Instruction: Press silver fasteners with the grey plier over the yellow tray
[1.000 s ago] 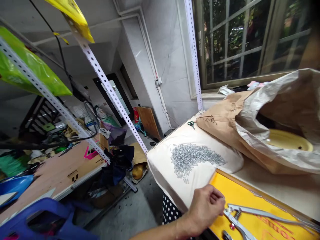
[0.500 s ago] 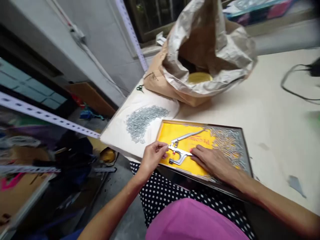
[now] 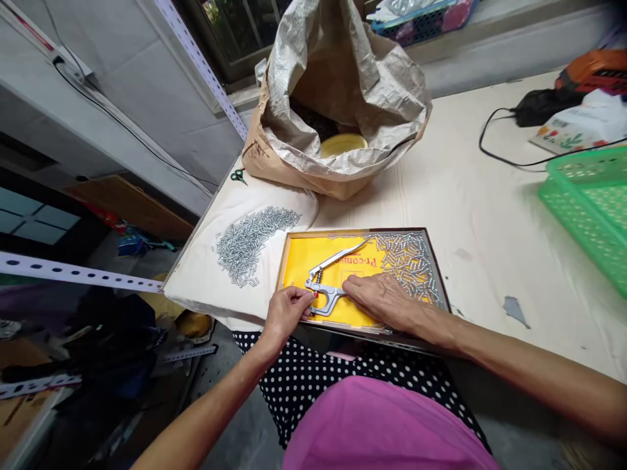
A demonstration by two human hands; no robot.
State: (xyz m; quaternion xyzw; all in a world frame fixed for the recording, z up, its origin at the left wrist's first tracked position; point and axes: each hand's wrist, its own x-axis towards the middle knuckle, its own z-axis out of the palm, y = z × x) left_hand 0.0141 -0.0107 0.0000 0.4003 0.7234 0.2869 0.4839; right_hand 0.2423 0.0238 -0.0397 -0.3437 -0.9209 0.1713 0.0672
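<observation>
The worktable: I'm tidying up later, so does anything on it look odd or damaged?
Yes: a ragged grey patch on the worktable, right of the tray. It interrupts the pale surface; torn covering or a loose scrap, I can't tell.

A lane of pale surface [image 3: 475, 228] lies open between the shallow tray [image 3: 298, 258] and the green basket [image 3: 582, 228] (a grey patch [image 3: 514, 310] marks it), crossed by the right forearm [image 3: 519, 365] at its near end; a tall sack [image 3: 304, 177] obstructs the way beyond the tray.
</observation>
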